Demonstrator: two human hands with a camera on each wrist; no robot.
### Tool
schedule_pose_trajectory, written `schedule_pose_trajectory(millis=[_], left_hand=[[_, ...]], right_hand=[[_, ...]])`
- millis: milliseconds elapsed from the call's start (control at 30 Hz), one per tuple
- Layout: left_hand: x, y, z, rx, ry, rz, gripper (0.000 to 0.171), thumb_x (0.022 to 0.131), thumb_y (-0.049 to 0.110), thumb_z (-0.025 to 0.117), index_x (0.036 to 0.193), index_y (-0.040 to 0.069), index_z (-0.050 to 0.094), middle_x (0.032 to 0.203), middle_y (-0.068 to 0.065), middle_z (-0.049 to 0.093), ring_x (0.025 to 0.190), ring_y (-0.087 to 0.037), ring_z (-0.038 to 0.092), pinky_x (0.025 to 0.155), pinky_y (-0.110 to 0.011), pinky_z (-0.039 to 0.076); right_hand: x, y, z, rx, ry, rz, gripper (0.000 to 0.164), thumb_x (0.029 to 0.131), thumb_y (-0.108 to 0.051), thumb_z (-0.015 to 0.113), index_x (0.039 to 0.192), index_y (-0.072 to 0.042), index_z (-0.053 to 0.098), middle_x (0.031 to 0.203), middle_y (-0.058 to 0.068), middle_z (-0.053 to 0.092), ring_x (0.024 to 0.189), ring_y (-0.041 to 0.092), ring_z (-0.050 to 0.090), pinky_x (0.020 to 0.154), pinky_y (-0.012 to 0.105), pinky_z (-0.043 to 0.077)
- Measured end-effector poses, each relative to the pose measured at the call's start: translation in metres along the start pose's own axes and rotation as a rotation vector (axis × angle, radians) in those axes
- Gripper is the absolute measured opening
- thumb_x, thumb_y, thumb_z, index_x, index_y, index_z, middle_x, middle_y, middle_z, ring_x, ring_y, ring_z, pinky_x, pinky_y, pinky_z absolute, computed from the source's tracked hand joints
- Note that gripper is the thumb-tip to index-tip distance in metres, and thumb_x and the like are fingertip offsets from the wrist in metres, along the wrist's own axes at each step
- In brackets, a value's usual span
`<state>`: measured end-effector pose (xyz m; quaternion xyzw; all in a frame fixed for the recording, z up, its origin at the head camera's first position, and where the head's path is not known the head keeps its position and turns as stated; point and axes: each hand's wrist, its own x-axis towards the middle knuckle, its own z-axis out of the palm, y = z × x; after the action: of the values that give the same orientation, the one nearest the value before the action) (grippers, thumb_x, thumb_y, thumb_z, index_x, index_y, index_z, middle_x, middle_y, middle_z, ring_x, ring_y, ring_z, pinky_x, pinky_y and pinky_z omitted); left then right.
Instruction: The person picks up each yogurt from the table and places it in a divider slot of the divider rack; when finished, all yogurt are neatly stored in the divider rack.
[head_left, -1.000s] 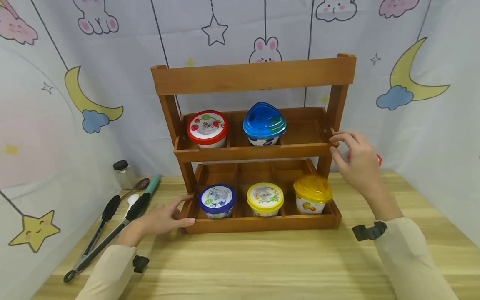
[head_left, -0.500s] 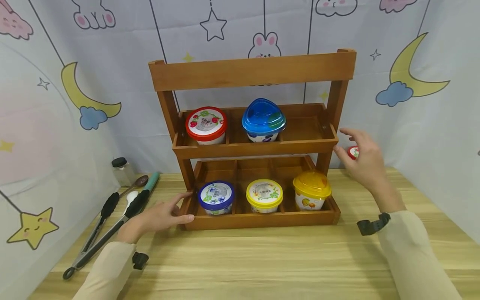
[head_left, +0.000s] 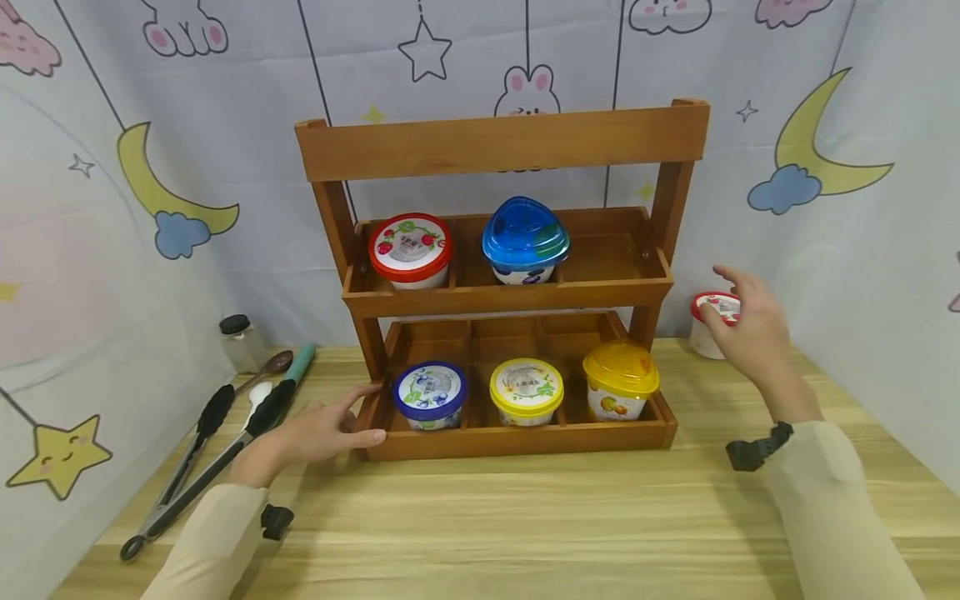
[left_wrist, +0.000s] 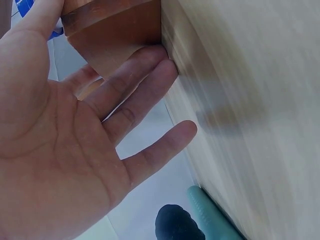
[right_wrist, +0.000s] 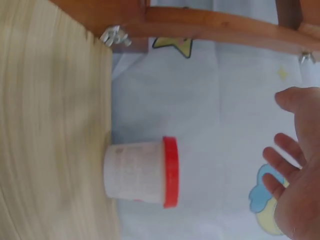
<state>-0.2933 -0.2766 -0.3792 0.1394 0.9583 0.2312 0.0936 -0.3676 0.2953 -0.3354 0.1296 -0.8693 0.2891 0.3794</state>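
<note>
A two-tier wooden rack (head_left: 502, 146) stands on the table. My left hand (head_left: 311, 433) rests against the lower tier's left front corner, thumb on the front board. In the left wrist view, its fairly straight fingers (left_wrist: 135, 107) touch the rack's wooden side. My right hand (head_left: 753, 333) is raised right of the rack, fingers apart and holding nothing. Near it, partly behind its thumb in the head view, a white tub with a red lid (head_left: 705, 337) stands on the table. The right wrist view shows that tub (right_wrist: 137, 170) upright, apart from the hand.
The upper tier holds a red-lidded tub (head_left: 410, 247) and a blue-lidded tub (head_left: 525, 237). Below are blue-lidded (head_left: 430, 393), flat yellow-lidded (head_left: 527, 389) and domed yellow-lidded (head_left: 621, 379) tubs. Tongs (head_left: 217, 475), spoons and a black-capped jar (head_left: 242, 343) lie or stand left.
My right hand has left the upper tier's right end and moved right, toward the red-lidded tub behind it, which shows more now. The left hand stays at the rack's corner.
</note>
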Motion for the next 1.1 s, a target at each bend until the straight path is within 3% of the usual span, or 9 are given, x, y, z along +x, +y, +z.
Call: schedule_pose_trajectory(millis=[300,400,800,1100], left_hand=[[0.001,0.001,0.002,0.005,-0.002,0.002,0.087,0.090,0.061,0.064,0.157,0.019,0.028,0.112,-0.011,0.066,0.103,-0.030,0.063,0.087,-0.055,0.050],[-0.001,0.002,0.002,0.009,-0.002,0.000,0.087,0.090,0.061,0.064,0.157,0.019,0.028,0.113,-0.012,0.066,0.104,-0.031,0.063,0.088,-0.056,0.049],[-0.001,0.003,-0.002,0.000,-0.010,0.002,0.087,0.091,0.061,0.064,0.157,0.018,0.027,0.115,-0.014,0.065,0.106,-0.033,0.062,0.090,-0.057,0.049],[0.000,0.002,-0.002,-0.005,-0.009,0.010,0.088,0.091,0.060,0.064,0.157,0.017,0.026,0.115,-0.015,0.065,0.106,-0.033,0.062,0.089,-0.056,0.049]], right_hand=[[-0.010,0.027,0.000,-0.140,-0.252,0.130,0.071,0.093,-0.017,0.063,0.154,-0.002,0.029,0.149,0.035,0.032,0.132,0.058,0.030,0.101,0.074,0.023],[-0.014,0.036,0.004,-0.164,-0.297,0.144,0.074,0.093,-0.019,0.064,0.155,-0.001,0.027,0.153,0.035,0.027,0.134,0.060,0.027,0.102,0.075,0.022],[-0.030,0.065,0.015,-0.215,-0.325,0.169,0.071,0.089,-0.014,0.066,0.148,0.007,0.032,0.147,0.044,0.023,0.130,0.065,0.025,0.101,0.075,0.020],[-0.031,0.065,0.017,-0.211,-0.317,0.228,0.072,0.089,-0.013,0.065,0.146,0.013,0.030,0.145,0.043,0.028,0.126,0.066,0.029,0.098,0.076,0.024]])
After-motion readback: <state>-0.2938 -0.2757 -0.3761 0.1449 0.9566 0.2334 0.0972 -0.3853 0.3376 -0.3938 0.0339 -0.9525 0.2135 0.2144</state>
